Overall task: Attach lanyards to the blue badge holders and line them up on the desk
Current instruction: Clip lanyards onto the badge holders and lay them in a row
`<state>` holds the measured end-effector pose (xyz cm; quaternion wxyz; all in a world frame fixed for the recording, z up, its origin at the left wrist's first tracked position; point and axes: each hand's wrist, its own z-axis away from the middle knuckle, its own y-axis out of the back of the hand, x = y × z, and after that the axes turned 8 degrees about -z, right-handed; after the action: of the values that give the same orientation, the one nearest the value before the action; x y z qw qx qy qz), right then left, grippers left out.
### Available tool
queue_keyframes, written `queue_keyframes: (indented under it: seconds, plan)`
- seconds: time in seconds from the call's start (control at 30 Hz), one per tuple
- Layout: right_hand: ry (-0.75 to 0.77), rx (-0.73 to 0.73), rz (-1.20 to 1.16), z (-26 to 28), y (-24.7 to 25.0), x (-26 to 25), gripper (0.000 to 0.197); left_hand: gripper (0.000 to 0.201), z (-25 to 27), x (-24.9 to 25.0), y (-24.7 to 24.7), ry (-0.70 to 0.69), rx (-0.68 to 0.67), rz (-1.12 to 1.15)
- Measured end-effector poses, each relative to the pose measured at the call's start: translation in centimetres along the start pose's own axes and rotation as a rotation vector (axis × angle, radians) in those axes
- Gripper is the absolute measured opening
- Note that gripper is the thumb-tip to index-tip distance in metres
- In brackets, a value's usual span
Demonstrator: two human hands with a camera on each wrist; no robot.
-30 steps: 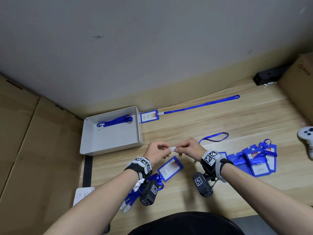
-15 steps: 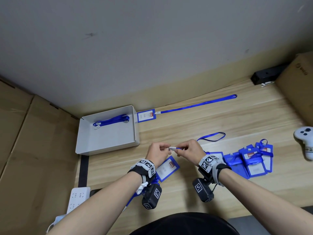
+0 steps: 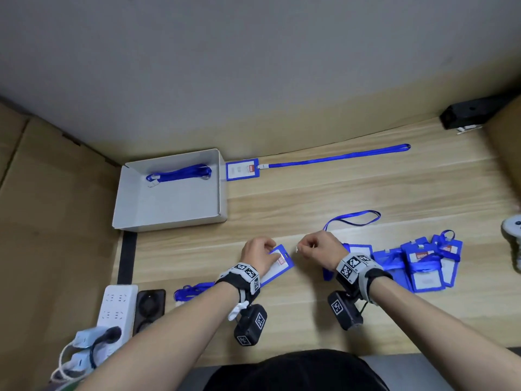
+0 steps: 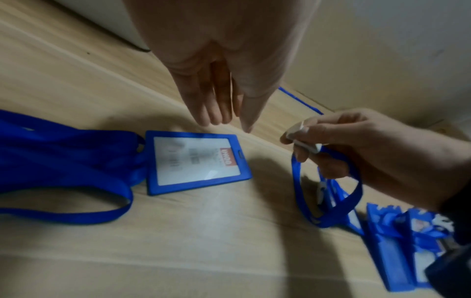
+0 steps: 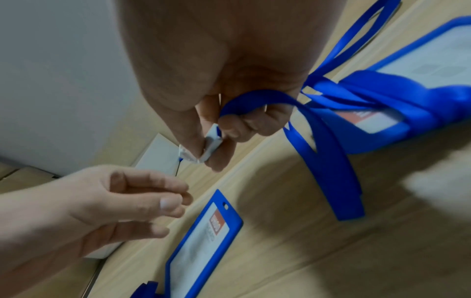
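A blue badge holder [image 3: 282, 263] [image 4: 196, 161] [image 5: 203, 242] lies flat on the wooden desk [image 3: 310, 198]. My left hand [image 3: 269, 248] [image 4: 229, 123] hovers just over its slotted end with relaxed fingers, holding nothing. To its right, my right hand [image 3: 300, 249] [image 5: 203, 153] pinches the white clip [image 4: 303, 139] of a blue lanyard [image 3: 352, 218], whose strap loops under the hand and trails off behind it. At the back, a finished badge holder [image 3: 242, 169] lies with its lanyard [image 3: 338, 156] stretched straight to the right.
A white box [image 3: 169, 204] at the back left holds one coiled lanyard [image 3: 179, 173]. Several badge holders [image 3: 423, 263] are piled at the right, more lanyards [image 3: 191, 289] under my left wrist. A power strip [image 3: 117, 306] sits front left, a white controller [image 3: 511, 235] far right.
Both hands held the clip together in the air before. My left hand has let go and dropped toward the badge holder, while the right hand keeps the clip.
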<state>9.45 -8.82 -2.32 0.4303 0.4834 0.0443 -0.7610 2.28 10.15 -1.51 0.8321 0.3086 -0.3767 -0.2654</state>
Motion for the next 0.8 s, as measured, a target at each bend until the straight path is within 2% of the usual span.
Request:
queue_keyframes:
  seconds: [0.1,0.23,0.3,0.37,0.47,0.5,0.63,0.8]
  plan:
    - [-0.009,-0.017,-0.013,-0.1,-0.2,0.2,0.018,0.042,-0.3,-1.2,-1.1,-0.005,-0.061,-0.23]
    - [-0.025,-0.058,-0.029,-0.6,-0.6,0.5,0.014,0.06,0.1,-1.0,-2.9,-0.071,-0.045,-0.532]
    - [-0.036,-0.066,-0.029,-0.8,-0.8,0.7,0.015,0.064,-0.1,-0.6,-3.2,-0.106,-0.037,-0.569]
    - [-0.034,-0.078,-0.038,-0.8,-0.9,0.6,0.016,0.053,-0.4,-0.6,-3.0,-0.076,-0.048,-0.461]
    - [-0.008,-0.076,-0.064,-0.6,-1.0,0.6,0.016,0.019,-0.1,-1.0,-2.5,-0.062,-0.088,-0.252]
    - [-0.005,-0.071,-0.066,-0.5,-1.0,0.7,0.016,0.014,0.2,-1.1,-2.3,-0.081,-0.104,-0.2]
    - [-0.023,-0.048,-0.03,-0.2,-1.2,0.2,0.017,0.015,1.3,-1.3,0.0,-0.192,-0.133,-0.024]
    - [0.032,-0.145,-0.092,0.5,-1.5,-1.8,0.017,0.013,1.7,-1.6,3.1,-0.285,-0.131,0.031]
